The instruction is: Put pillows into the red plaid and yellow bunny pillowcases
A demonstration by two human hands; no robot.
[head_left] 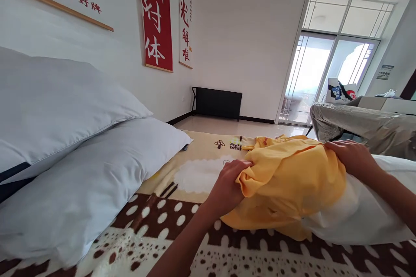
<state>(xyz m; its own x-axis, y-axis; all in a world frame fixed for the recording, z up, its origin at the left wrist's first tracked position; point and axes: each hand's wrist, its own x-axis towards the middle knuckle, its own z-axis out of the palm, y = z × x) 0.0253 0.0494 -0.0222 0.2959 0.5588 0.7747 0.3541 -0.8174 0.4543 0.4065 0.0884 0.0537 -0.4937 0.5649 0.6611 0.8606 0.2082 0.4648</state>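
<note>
yellow cloth (292, 177) lies bunched between the two hands, drawn over the near-left end of a white pillow (357, 212) that stretches off to the right. the left grip (231, 181) is closed on the cloth's gathered left edge, fingers folded into the fabric. the right grip (352, 156) rests on the cloth's upper right side, fingers bent over it; the thumb is hidden, so i cannot tell whether it is closed. under all this spreads a brown and cream patterned blanket (130, 246). to the left, an upper pillow (65, 99) leans on a lower pillow (97, 190). farther off, a black panel (217, 103) stands by the wall, and plastic-wrapped furniture (364, 121) sits near the glass door (308, 69).
</note>
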